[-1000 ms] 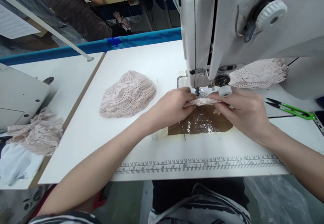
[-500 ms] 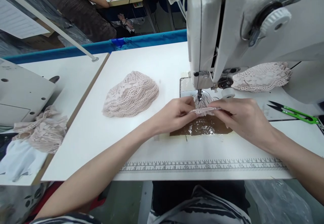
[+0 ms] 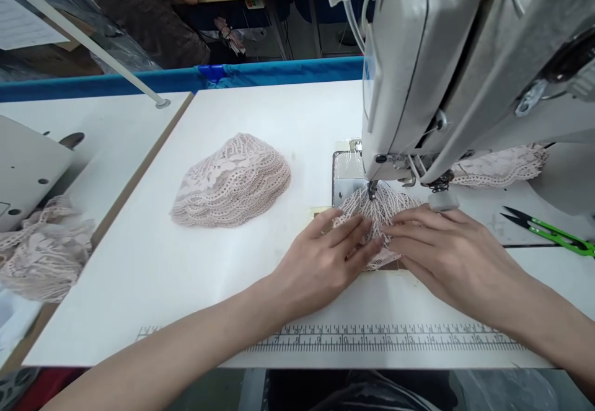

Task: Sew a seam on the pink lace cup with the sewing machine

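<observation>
Head view. Change noted: the lace piece (image 3: 377, 205), pinched up as a narrow fold between both hands half a second ago, is now spread flat on the table (image 3: 279, 113), and both hands are lowered onto it.

- Lace piece: laid on the machine bed directly below the needle (image 3: 372, 191), its far edge under the foot and its near edge hidden beneath the fingers.
- Left hand (image 3: 325, 262): laid flat, palm down, fingers extended and pressed on the left part of the lace; nothing is gripped.
- Right hand (image 3: 446, 256): likewise flat and uncurled, fingertips set on the right part of the lace, almost meeting the left fingertips.
- Sewing machine (image 3: 418, 76): white, set above and behind the hands.
- Lace pile (image 3: 232, 178): heaped left of the machine, well apart from the hands.
- Second pile (image 3: 502, 166): placed behind the machine arm, partly hidden.
- Snips (image 3: 553, 234): green-handled, laid to the right.
- Ruler (image 3: 395, 336): printed along the near table edge.
- Loose lace (image 3: 41, 256): heaped on the neighbouring table at left.
</observation>
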`<state>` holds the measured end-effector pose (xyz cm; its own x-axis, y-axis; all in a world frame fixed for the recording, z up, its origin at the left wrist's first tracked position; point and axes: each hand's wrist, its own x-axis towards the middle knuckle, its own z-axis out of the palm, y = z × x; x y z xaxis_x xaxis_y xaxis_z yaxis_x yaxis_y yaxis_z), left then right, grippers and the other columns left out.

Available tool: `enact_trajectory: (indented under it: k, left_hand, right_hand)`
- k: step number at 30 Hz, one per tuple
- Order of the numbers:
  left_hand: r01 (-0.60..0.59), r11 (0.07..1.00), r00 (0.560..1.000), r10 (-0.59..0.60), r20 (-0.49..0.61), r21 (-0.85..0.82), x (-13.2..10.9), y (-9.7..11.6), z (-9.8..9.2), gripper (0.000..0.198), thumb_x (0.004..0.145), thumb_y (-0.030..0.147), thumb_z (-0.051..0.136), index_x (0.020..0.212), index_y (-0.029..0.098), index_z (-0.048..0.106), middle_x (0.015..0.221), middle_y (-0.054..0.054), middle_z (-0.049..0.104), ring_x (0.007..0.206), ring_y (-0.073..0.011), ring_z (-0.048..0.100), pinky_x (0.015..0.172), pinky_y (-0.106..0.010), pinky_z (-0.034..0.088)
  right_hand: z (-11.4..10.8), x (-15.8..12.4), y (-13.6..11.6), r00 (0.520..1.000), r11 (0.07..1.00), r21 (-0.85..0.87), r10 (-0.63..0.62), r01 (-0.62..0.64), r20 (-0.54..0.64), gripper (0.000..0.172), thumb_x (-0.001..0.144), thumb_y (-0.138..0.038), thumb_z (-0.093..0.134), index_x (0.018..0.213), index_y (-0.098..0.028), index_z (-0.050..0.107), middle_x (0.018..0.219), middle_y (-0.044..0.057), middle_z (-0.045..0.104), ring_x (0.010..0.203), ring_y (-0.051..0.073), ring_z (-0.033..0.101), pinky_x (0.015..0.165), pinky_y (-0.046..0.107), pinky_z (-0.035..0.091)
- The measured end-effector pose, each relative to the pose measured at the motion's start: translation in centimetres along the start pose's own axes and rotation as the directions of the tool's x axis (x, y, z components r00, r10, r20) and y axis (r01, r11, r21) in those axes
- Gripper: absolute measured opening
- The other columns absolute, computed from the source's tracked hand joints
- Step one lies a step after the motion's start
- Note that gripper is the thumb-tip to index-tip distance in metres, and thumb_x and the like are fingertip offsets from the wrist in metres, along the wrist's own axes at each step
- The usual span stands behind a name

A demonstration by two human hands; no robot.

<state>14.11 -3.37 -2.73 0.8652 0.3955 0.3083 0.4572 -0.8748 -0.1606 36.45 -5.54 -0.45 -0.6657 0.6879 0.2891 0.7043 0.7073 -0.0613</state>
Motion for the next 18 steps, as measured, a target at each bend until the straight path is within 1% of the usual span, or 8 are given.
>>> enact_trajectory:
  k: [5,11,15,18]
  left_hand:
    - [0.01,1.0,1.0,-0.01,0.008,-0.019,0.0,-0.1,0.1,0.031,0.095,0.017,0.051,0.126,0.017,0.057,0.124,-0.011,0.064,0.117,-0.0215,0.06,0.105,-0.045,0.04]
    - [0.024,0.996,1.0,-0.023,0.013,-0.084,0.2,-0.4,0.2,0.032,0.094,0.018,0.054,0.125,0.018,0.058,0.125,-0.013,0.063,0.118,-0.0238,0.059,0.108,-0.05,0.036]
    - [0.037,0.996,0.999,-0.036,0.019,-0.077,0.4,-0.9,0.6,0.031,0.095,0.019,0.052,0.126,0.019,0.058,0.126,-0.011,0.062,0.119,-0.0232,0.059,0.109,-0.051,0.034]
    - [0.058,0.994,0.998,-0.055,0.03,-0.098,0.5,-1.3,0.8,0.032,0.095,0.018,0.051,0.127,0.021,0.057,0.128,-0.011,0.061,0.121,-0.023,0.057,0.11,-0.052,0.032]
  right_hand:
    - [0.0,0.1,0.0,1.0,1.0,0.005,0.005,-0.005,0.001,0.028,0.085,-0.003,0.047,0.09,-0.017,0.072,0.096,0.004,0.074,0.096,0.02,0.065,0.083,0.035,0.044]
    - [0.1,0.2,0.0,1.0,1.0,-0.026,0.003,-0.003,-0.006,0.029,0.084,-0.002,0.046,0.09,-0.016,0.071,0.096,0.003,0.074,0.095,0.021,0.065,0.083,0.035,0.044]
    - [0.3,0.4,0.2,1.0,0.998,-0.059,0.008,-0.009,-0.026,0.03,0.084,-0.001,0.045,0.089,-0.015,0.071,0.097,0.004,0.074,0.095,0.021,0.066,0.081,0.035,0.044]
    - [0.5,0.5,0.3,1.0,0.997,-0.077,0.019,-0.021,-0.021,0.03,0.083,-0.001,0.045,0.09,-0.016,0.071,0.098,0.004,0.074,0.091,0.021,0.067,0.078,0.035,0.044]
